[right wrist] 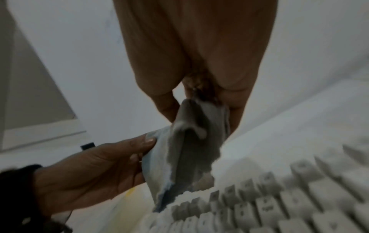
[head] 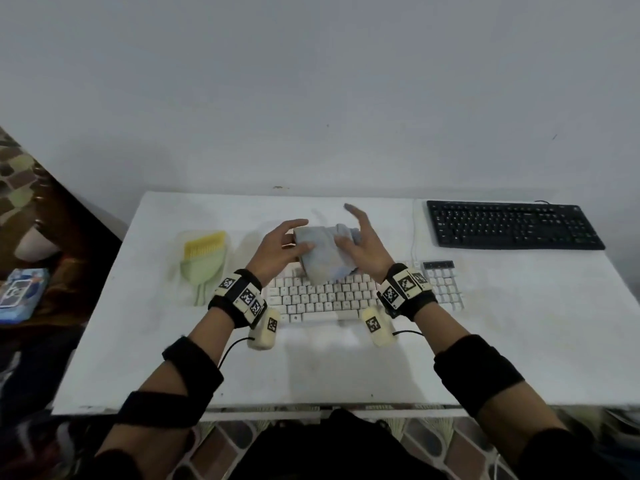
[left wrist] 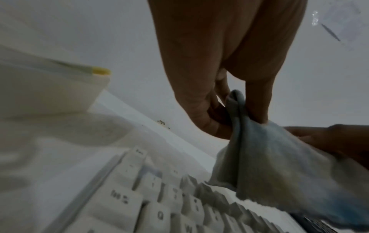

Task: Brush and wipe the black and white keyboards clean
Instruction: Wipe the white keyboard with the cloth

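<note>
While pinched, cloth [head: 322, 252] between fingers [left wrist: 257, 100] (both hands) — above keys.

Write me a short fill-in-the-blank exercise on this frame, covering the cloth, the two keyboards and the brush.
1. Both hands, the left hand and the right hand, hold a grey ____ above the white keyboard.
2. The black keyboard lies at the table's far ____ corner.
3. The green brush has ____ bristles.
4. The brush lies to the ____ of the white keyboard.

Missing words: cloth; right; yellow; left
</note>
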### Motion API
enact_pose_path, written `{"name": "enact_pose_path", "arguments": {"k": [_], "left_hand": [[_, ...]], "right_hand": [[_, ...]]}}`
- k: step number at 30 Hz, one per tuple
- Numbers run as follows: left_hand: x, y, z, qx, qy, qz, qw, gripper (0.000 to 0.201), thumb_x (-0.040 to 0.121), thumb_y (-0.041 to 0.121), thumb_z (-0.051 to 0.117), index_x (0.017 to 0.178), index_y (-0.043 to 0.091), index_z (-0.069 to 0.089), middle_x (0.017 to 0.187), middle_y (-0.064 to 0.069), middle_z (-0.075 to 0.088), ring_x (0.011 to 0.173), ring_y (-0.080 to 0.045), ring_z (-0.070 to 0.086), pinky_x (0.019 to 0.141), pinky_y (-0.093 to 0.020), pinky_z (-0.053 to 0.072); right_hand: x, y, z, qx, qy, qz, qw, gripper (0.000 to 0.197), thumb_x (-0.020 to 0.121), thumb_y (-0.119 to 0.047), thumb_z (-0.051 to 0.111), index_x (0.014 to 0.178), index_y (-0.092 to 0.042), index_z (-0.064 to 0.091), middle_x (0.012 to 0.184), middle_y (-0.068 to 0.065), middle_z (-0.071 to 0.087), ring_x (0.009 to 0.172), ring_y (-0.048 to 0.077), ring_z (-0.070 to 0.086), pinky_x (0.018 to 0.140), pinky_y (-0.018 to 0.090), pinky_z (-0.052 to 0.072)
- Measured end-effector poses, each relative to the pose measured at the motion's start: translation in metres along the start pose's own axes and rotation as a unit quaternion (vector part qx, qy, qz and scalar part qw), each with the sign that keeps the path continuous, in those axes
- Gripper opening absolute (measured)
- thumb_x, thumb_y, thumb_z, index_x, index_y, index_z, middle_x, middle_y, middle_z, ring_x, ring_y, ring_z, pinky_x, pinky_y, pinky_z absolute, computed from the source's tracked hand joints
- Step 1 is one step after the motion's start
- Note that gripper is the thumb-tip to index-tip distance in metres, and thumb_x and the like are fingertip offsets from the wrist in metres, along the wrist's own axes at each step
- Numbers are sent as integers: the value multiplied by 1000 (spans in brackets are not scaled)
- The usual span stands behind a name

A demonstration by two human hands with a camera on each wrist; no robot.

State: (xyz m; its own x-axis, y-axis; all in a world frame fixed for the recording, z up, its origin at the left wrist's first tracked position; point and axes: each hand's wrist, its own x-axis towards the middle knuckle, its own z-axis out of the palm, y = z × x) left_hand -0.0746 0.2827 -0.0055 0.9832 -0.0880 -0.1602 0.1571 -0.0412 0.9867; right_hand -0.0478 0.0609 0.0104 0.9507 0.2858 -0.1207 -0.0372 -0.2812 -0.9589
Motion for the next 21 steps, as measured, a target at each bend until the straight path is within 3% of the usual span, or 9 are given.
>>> {"name": "enact_pose_path", "arguments": {"k": [2,4,5,7,10,12,15,18,21], "left_hand": [[4,3,-2,5,-3,11,1000,45,93,11,76,135,12,61,119,-13,73,108,-22,71,81,-29,59],[6,5,-4,22,-13,20,999,40,92,11,75,131,6,64,118,-11,75,109,-20,72,87,-29,59],[6,7,-5,35,-14,25,999,38,92,12,76,128,5,66,118,-10,75,109,-20,72,90,-30,58],[7,9,-7,59,-1,27,998,32,91,15,77,121,5,70,115,-9,75,107,-20,72,90,-32,58],[4,14,-7,20,3,17,1000,20,94,13,73,112,9,69,110,-11,75,101,-24,73,85,-39,61],[-1,16,-7,-39,8,10,999,19,96,10,70,113,7,62,109,-13,73,96,-22,71,79,-39,62],[-11,16,-8,-31,36,31,998,21,99,9,67,118,12,60,114,-10,72,96,-17,70,76,-34,60],[-20,-4,-17,165,98,26,981,33,96,7,66,125,22,62,123,-2,69,105,-19,66,88,-34,52],[-35,-25,-25,260,107,-118,952,62,92,14,68,150,17,43,140,-10,55,127,-30,54,102,-39,47]], "right_hand": [[2,-5,-4,-155,-31,-15,987,39,99,-24,57,137,-29,54,119,6,66,98,26,68,74,36,59],[1,-12,-7,-240,-36,7,970,32,96,-29,61,127,-24,63,107,0,68,93,20,66,69,19,49],[0,-14,-9,-273,-39,4,961,28,94,-32,64,121,-23,66,101,-2,67,91,18,64,66,16,44],[-1,-16,-10,-317,-48,-10,947,25,92,-38,68,111,-21,69,103,1,62,93,18,61,70,20,43],[2,-15,-7,-237,-16,9,971,22,89,-36,70,101,-19,63,120,4,54,104,20,59,81,27,47],[1,-20,2,-66,-28,41,997,29,89,-33,75,104,-18,55,117,8,61,104,24,65,72,26,51],[-2,-25,19,116,-68,96,986,47,84,-28,82,118,-11,56,109,12,69,95,25,70,63,29,55],[8,-22,31,30,-30,73,996,23,86,-26,77,94,-8,65,89,6,68,82,22,65,63,30,49],[22,-19,33,-133,59,18,989,18,93,-26,63,98,-9,58,83,-1,62,73,16,57,62,28,45]]}}
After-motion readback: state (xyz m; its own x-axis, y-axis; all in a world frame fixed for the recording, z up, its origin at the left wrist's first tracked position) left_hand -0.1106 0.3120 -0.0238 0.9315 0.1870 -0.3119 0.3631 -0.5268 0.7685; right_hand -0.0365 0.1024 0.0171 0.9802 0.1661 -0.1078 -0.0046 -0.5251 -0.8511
